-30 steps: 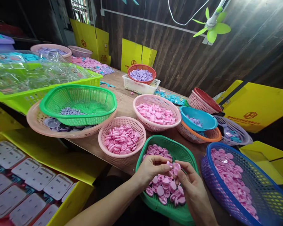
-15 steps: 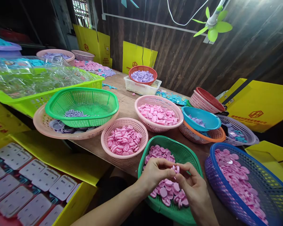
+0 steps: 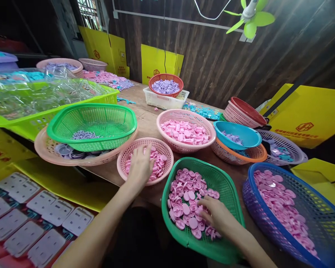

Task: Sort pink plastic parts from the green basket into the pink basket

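Observation:
My left hand (image 3: 141,163) is over the small pink basket (image 3: 123,175), its fingers stretched down toward the round pink plastic pieces (image 3: 158,162) inside. No piece shows in it, though its palm side is hidden. Over in the green basket (image 3: 226,182), my right hand (image 3: 213,212) reaches in from the right with fingers apart. Its fingertips are at a heap of pink round plastic caps (image 3: 186,197), some flat side up and others showing ribbed insides. Whether it touches a single cap is too hard to make out.
A larger pink basket (image 3: 181,146) of blocky pink parts stands behind. At the right is a blue-rimmed basket (image 3: 257,217) of pink discs. Nested green (image 3: 108,143) and peach baskets (image 3: 40,149) stand left, above a yellow carton (image 3: 61,182) with lilac panels.
My hands were together over the green basket, pinching a small pink piece. They have parted: the left moved up-left to the small pink basket, the right down into the caps.

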Demonstrator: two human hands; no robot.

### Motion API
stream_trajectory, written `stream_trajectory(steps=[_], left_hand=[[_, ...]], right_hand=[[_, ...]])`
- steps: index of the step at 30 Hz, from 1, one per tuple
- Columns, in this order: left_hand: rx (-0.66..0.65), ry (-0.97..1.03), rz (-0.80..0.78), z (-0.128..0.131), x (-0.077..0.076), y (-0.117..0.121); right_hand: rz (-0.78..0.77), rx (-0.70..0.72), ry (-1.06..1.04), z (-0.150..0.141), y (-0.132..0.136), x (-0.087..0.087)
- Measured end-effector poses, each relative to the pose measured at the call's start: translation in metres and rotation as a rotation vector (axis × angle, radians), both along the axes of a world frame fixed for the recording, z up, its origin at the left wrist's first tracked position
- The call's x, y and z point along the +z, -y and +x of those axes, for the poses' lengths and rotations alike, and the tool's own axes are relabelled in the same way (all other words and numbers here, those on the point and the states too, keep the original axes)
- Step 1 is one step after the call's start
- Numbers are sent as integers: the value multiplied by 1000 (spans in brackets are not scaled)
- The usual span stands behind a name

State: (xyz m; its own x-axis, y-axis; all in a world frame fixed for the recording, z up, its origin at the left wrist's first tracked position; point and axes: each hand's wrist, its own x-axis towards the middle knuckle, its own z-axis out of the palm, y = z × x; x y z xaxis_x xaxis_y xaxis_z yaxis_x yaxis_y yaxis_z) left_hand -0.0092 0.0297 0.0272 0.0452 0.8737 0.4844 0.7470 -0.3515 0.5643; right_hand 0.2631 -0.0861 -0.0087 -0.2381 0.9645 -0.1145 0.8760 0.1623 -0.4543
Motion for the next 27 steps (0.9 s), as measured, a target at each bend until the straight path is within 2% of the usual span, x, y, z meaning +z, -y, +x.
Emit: stream_trajectory(steps=[2, 4, 6, 10, 15, 17, 20, 27], left_hand=[[-146, -64, 10, 19, -7, 16], [-408, -120, -80, 47, -12, 35], [-579, -206, -175, 73, -18, 49], [-750, -452, -267, 102, -33, 54], [-961, -668, -260, 116, -44, 50], [-1008, -694, -231, 123, -45, 49], [-1011, -727, -202, 135, -45, 47], [-1024, -801, -244, 154, -43, 39]], right_hand=[[-40, 20, 140, -11, 3, -8], [-58, 15, 215, -18, 3, -12], [-56, 22, 213, -17, 2, -13], [38, -19, 55, 4, 5, -7], [158, -234, -261, 35, 21, 11], [179, -294, -341, 41, 30, 18], [197, -346, -389, 42, 42, 24], [183, -326, -434, 28, 51, 29]])
